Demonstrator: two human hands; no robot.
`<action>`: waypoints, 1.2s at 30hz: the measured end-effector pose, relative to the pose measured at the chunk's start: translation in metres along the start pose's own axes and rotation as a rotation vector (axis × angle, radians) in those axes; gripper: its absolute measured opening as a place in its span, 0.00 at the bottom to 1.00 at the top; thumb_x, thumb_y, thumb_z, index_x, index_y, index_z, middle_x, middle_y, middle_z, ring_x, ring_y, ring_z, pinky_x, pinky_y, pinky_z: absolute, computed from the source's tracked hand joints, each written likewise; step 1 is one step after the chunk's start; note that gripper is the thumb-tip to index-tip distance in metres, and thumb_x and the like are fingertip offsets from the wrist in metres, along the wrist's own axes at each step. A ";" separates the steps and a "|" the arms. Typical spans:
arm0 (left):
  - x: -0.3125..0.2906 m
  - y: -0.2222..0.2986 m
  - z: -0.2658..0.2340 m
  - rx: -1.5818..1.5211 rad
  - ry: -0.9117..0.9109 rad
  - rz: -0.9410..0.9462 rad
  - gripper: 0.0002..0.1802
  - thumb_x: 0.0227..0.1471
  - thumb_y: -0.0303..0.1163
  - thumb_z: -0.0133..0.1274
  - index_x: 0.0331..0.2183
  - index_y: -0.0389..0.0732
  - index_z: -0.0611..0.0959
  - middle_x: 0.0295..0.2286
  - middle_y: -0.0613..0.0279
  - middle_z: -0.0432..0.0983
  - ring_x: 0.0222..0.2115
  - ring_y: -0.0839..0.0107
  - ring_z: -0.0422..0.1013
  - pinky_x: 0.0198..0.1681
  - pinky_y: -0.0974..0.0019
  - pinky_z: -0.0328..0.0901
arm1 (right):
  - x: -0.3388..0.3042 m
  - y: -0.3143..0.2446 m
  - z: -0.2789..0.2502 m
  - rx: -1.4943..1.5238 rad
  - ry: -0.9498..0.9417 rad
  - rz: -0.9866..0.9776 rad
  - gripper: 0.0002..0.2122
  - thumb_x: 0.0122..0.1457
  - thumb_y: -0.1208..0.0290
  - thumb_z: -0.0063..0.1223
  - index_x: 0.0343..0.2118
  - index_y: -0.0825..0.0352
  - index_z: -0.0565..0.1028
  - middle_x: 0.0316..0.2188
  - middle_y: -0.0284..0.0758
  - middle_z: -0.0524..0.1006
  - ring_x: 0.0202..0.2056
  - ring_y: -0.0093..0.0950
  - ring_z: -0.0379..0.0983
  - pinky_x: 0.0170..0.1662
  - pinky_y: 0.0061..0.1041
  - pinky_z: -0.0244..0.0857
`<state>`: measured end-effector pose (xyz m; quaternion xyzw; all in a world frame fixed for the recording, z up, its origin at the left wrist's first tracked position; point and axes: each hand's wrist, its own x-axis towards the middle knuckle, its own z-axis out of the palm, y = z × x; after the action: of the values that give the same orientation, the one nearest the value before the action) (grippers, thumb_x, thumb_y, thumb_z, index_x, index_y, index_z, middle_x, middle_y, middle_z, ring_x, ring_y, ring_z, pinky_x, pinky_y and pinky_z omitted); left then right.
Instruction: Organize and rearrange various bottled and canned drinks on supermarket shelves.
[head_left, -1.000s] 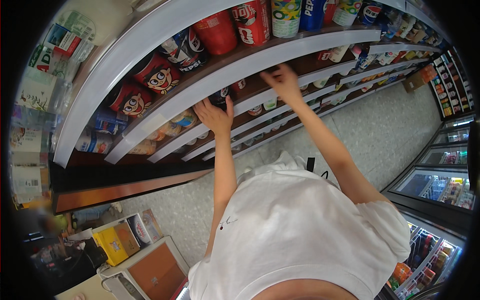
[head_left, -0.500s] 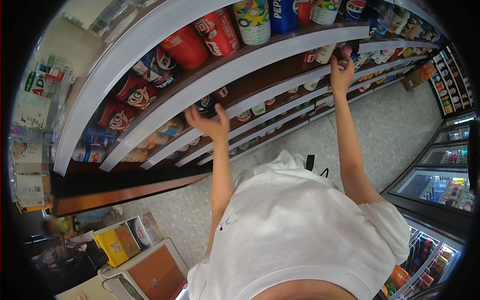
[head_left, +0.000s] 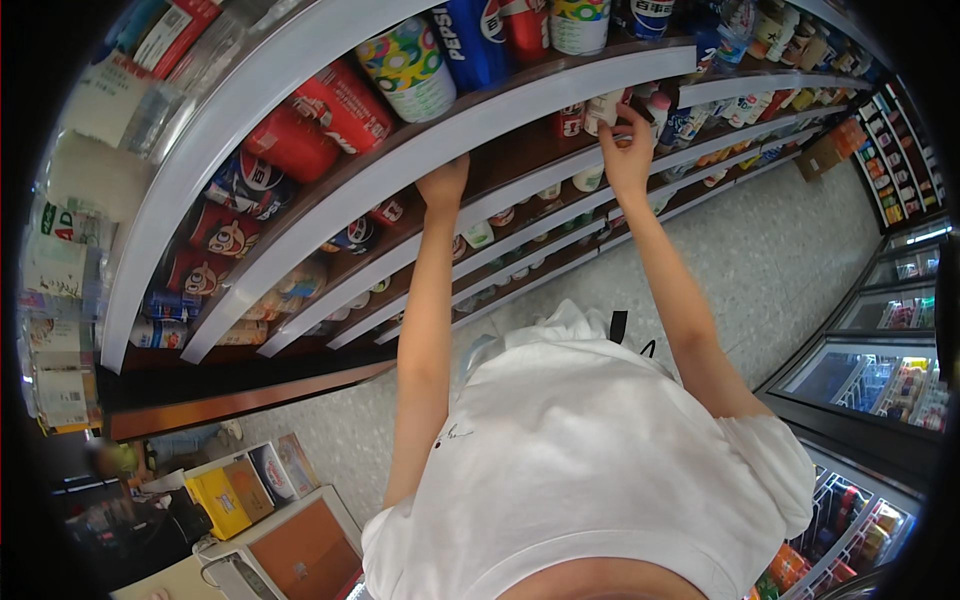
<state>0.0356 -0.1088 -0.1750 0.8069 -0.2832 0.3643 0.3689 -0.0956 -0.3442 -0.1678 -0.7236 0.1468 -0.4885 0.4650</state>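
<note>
My right hand (head_left: 627, 160) is on a white bottle (head_left: 603, 112) on the second shelf, its thumb and fingers bent round the lower part. Just right of those fingers stands a bottle with a pink cap (head_left: 658, 103), and a small red can (head_left: 570, 120) is to the left. My left hand (head_left: 444, 184) reaches into the same shelf, further left, under the upper shelf's pale edge strip (head_left: 520, 95). Its fingers are hidden there, so what they touch does not show. Nearest to it are a red can (head_left: 387, 212) and a dark blue can (head_left: 356, 236).
The upper shelf holds red cans (head_left: 343, 105), a dotted colourful can (head_left: 405, 72) and a blue can (head_left: 470, 45). Lower shelves carry cups and bottles. Glass-door coolers (head_left: 860, 375) line the right side. A cardboard box (head_left: 822, 155) sits on the floor far right; a yellow box (head_left: 218, 498) is lower left.
My left hand has gone up and into the shelf, its fingers passing out of sight. The right hand has moved left and closed round the white bottle. The whole shelf has shifted left in view.
</note>
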 end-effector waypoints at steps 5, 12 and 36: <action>0.003 -0.016 0.026 0.208 -0.132 -0.144 0.16 0.47 0.41 0.57 0.37 0.42 0.83 0.35 0.55 0.79 0.38 0.55 0.74 0.43 0.57 0.66 | -0.009 -0.003 -0.003 0.019 -0.077 0.051 0.16 0.50 0.73 0.59 0.42 0.67 0.72 0.38 0.36 0.72 0.31 0.24 0.72 0.28 0.21 0.66; 0.000 -0.033 0.019 0.112 -0.151 -0.119 0.18 0.47 0.42 0.57 0.37 0.41 0.83 0.35 0.54 0.79 0.39 0.53 0.73 0.44 0.57 0.66 | -0.025 0.002 0.002 0.025 -0.172 0.092 0.14 0.52 0.72 0.58 0.42 0.67 0.74 0.41 0.33 0.73 0.33 0.20 0.71 0.28 0.18 0.63; 0.002 -0.034 -0.015 0.345 -0.066 0.174 0.10 0.50 0.30 0.52 0.33 0.36 0.83 0.31 0.49 0.78 0.34 0.50 0.74 0.38 0.54 0.67 | -0.021 0.015 -0.003 0.082 -0.241 0.166 0.16 0.53 0.73 0.57 0.46 0.67 0.73 0.40 0.34 0.76 0.30 0.18 0.70 0.26 0.17 0.63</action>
<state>0.0559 -0.0775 -0.1796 0.8420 -0.2972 0.4113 0.1830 -0.1050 -0.3398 -0.1923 -0.7429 0.1294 -0.3632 0.5472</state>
